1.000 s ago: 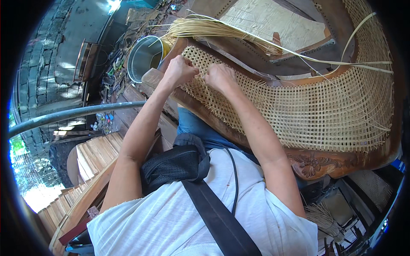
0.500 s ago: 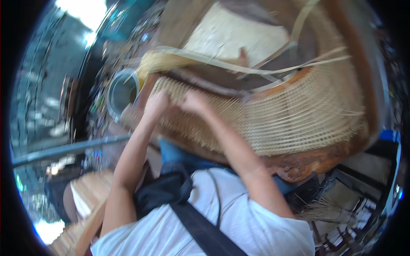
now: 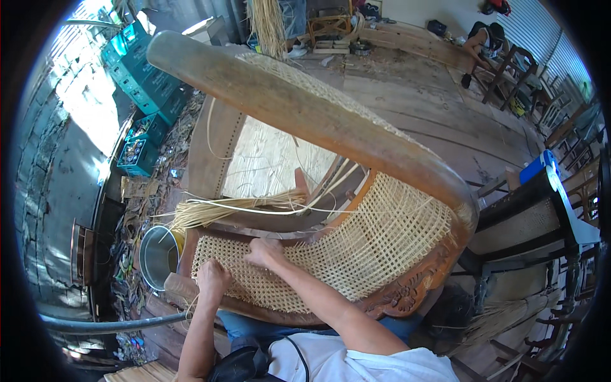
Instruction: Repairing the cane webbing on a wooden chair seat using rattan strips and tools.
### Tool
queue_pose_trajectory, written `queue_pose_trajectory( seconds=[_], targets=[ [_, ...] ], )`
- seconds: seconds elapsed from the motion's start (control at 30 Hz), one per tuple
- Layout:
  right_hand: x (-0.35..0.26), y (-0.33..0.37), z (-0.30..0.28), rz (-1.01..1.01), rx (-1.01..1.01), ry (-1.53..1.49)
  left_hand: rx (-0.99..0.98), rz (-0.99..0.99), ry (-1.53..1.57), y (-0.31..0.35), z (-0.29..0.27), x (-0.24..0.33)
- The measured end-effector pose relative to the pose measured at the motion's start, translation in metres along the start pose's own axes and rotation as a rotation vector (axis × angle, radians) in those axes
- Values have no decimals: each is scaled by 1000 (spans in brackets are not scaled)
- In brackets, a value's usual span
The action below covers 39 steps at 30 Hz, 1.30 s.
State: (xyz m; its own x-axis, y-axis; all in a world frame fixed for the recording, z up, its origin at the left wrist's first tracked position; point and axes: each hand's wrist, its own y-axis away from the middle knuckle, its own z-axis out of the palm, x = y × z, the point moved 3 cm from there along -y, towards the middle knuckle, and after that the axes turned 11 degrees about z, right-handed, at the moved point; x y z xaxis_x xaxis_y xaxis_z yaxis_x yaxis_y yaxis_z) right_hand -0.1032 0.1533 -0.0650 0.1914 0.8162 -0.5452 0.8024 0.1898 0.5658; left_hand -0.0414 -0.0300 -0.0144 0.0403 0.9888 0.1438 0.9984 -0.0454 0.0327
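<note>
A carved wooden chair frame [image 3: 305, 114] lies across my lap. Pale woven cane webbing [image 3: 388, 216] fills its curved panel. My left hand [image 3: 213, 278] is a fist at the left end of the webbing, and a thin cane strand [image 3: 191, 304] trails below it beside the wrist. A little farther and to the right, my right hand [image 3: 262, 253] presses closed fingers against the weave near its far edge. What those fingertips pinch is hidden. Beyond the hands, a bundle of loose cane strands [image 3: 223, 211] rests on the frame.
A metal bucket [image 3: 157, 258] stands left of the frame, near a grey pipe [image 3: 114, 325]. Teal crates [image 3: 143, 79] are stacked by the left wall. To the right is a dark chair [image 3: 522, 219] with a cane panel. Another person [image 3: 487, 44] sits working at the far right.
The view has swung up, bringing the frame's long top rail and the room behind into sight. My left hand has come nearer to me; the right stays over the webbing.
</note>
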Motion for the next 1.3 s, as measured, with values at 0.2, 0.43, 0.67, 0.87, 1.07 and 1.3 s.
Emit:
queue_pose_trajectory(
  seconds=[0.2, 0.43, 0.67, 0.87, 1.07, 1.3],
  targets=[
    [33, -7, -28, 32, 195, -30, -63, 217, -50, 6, -6, 16],
    [-1, 30, -49, -219, 208, 7, -42, 272, 237, 4, 4, 7],
    [0, 8, -56, -84, 222, 8, -88, -119, 1051, -25, 4, 11],
    [-3, 4, -23, -87, 59, -117, -73, -195, 728, -25, 8, -6],
    [-14, 12, 16, -166, -74, 42, -147, -149, 399, -21, -3, -8],
    [-35, -4, 37, -162, 36, 71, -202, -169, 257, -32, -11, -1]
  ],
)
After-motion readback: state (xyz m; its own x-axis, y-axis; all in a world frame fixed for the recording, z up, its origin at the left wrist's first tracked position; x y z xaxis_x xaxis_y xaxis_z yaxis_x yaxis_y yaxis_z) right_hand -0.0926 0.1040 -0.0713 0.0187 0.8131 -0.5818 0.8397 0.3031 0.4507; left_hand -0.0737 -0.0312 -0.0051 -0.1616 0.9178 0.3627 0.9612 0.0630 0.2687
